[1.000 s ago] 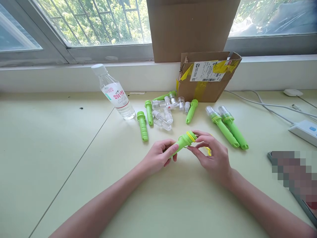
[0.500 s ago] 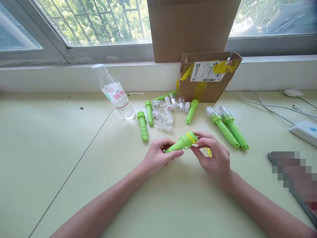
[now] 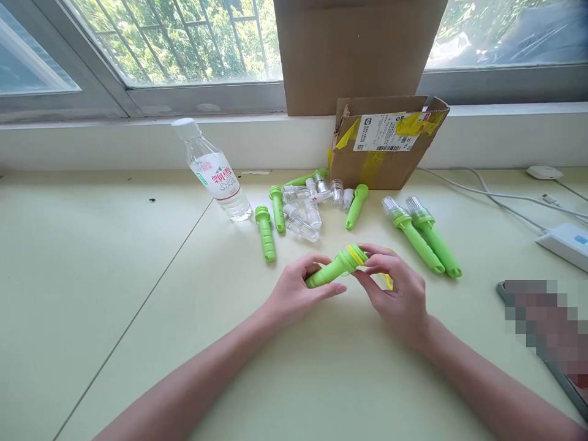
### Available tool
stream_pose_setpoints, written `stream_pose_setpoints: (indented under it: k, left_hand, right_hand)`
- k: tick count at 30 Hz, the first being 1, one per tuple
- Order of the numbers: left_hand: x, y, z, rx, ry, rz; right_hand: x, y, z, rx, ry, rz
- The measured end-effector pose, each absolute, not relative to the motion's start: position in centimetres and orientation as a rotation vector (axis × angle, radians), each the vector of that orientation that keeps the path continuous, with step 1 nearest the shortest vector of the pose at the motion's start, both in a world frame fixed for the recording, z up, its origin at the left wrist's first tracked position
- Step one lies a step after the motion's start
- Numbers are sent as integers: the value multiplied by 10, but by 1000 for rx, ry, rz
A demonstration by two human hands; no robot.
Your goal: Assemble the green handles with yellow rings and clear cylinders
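Green plastic tube [image 3: 336, 268], flared at one end, is gripped by both hands [image 3: 296, 288] [image 3: 400, 288].

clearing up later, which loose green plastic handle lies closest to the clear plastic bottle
The leftmost green plastic handle, just right of the clear plastic bottle; every other green handle is farther right.

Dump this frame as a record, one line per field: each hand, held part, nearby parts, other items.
left hand: at the narrow end of the green handle, thumb extended
right hand: fingertips at the threaded end
held part: green handle, yellow ring around threaded end
beyond hands: loose green handles, clear plastic pieces
farther right: two clear-topped green handles, side by side
other items: water bottle, cardboard box
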State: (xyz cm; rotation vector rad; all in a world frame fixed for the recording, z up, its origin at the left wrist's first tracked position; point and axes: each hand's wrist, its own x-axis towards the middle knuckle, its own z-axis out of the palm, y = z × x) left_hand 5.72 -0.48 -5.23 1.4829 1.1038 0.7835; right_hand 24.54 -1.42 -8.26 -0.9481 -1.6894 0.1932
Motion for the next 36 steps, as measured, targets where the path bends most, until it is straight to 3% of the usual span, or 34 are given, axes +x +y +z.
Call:
stream_pose_setpoints:
  k: [36]
  left_hand:
    - [54, -3, -52, 1355, 1029, 702]
  right_hand:
    - [244, -15, -83, -931, -1674, 292]
